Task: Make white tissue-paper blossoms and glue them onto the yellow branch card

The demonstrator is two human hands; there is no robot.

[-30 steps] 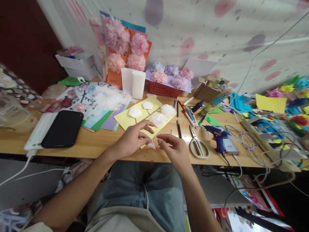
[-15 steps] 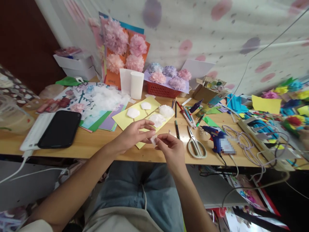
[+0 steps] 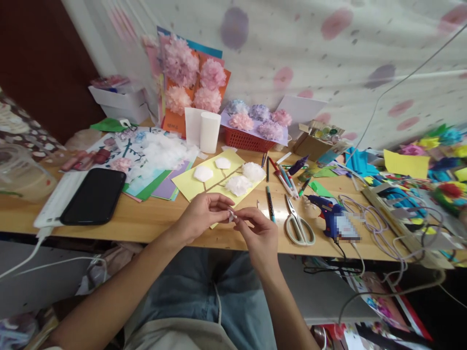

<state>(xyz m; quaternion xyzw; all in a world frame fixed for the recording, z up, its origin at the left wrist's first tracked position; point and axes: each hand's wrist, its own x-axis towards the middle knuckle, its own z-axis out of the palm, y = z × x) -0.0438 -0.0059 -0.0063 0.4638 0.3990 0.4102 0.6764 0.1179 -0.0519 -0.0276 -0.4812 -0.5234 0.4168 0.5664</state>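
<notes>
A small white scrap (image 3: 231,217), thin like paper or tape, is pinched between the fingertips of my left hand (image 3: 204,214) and my right hand (image 3: 257,233). Both hands are closed on it above the desk's front edge; its exact kind is too small to tell. Just beyond them lies a yellow card (image 3: 186,183) with a drawn brown branch. Two flat white paper shapes (image 3: 203,173) and two fluffy white cotton puffs (image 3: 238,185) sit on the card. My left hand partly covers the card's near corner.
To the right are scissors (image 3: 299,227), a blue glue gun (image 3: 330,214) with cables, and several pens (image 3: 270,204). At left lie a black phone (image 3: 93,197), loose cotton (image 3: 166,151) and coloured paper. A red basket (image 3: 248,139) of paper flowers stands behind.
My fingertips have drawn closer together around the white scrap, and the left fingers have curled in. The whole view has shifted slightly; objects on the desk stay where they were.
</notes>
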